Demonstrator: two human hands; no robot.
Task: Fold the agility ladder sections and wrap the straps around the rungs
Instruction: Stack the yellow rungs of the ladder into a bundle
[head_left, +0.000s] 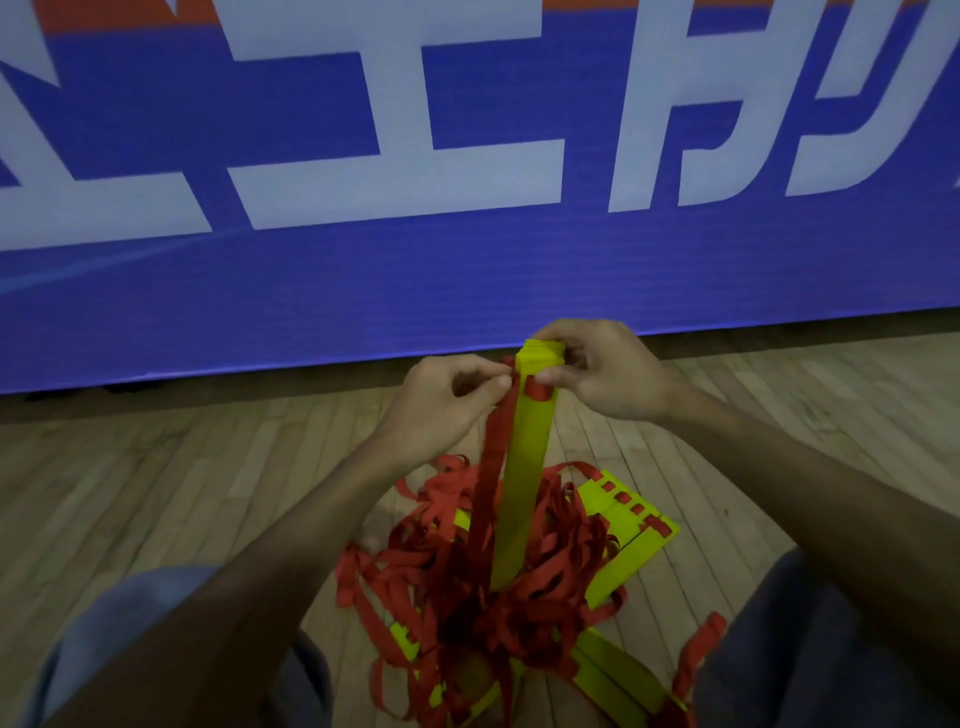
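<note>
Both forearms reach forward from the lower corners of the view and meet in the middle, wrists lifted well above the wooden floor (156, 493). The left hand (447, 400) is turned with its palm toward the right. Its fingers (491, 382) are curled in, with thumb and forefinger pinching a red strap (493, 467) just beside the top of a bundle of yellow rungs (522, 467). From that pinch the strap runs down fairly straight along the bundle's left edge.

The right hand (608, 369) comes in from the other side and grips the upper end of the bundle. Its thumb lies on the near face, just above a red loop threaded through the rung, and the other fingers curl over and behind the top. How many rungs are stacked in the bundle cannot be told.

The bundle stands nearly upright, its top leaning slightly right. Its lower end is sunk in a tangle of red straps (457, 582) heaped on the floor between the person's knees (130, 623), which are in blue-grey cloth. Several flat yellow rungs (623, 525) lie side by side at the right of the tangle, with red showing through their slots, and more yellow pokes out under the heap near the bottom edge. Behind, a blue banner (311, 286) with large white characters stands along the far edge of the floor.
</note>
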